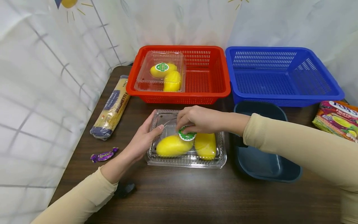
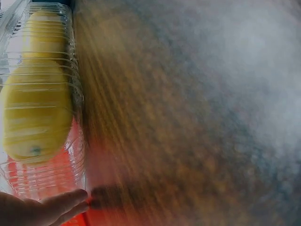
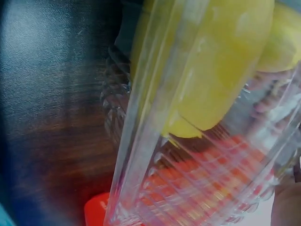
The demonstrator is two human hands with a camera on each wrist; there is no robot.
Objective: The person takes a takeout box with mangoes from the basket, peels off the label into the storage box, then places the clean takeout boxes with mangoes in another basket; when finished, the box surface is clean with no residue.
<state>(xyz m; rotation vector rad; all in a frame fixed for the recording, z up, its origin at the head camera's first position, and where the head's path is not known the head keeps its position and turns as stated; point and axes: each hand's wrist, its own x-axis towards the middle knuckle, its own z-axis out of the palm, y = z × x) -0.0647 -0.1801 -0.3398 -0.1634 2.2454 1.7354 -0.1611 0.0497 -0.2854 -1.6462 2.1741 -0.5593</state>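
A clear plastic clamshell box [image 1: 185, 161] with yellow mangoes [image 1: 174, 145] inside stands on the table in front of me. My left hand [image 1: 142, 137] grips its left side, thumb on top of the lid; in the left wrist view those fingers [image 2: 66, 205] lie along the box wall. Over the lid, my right hand [image 1: 193, 119] has its fingers curled, with thumb and fingertips at a round green-and-white sticker [image 1: 186, 135]. They appear to pinch its upper edge, though the fingers partly cover it. The right wrist view shows the mango [image 3: 216, 70] through the ribbed wall.
Behind, a red basket [image 1: 199, 94] holds a similar box [image 1: 146, 71] with a green sticker. A blue basket [image 1: 285, 96] stands beside it. Dark tub [image 1: 265, 174] at right, under my forearm; drink-mix packet [image 1: 339, 119] beyond. Spaghetti pack [image 1: 112, 107] and purple candy [image 1: 104, 156] lie left.
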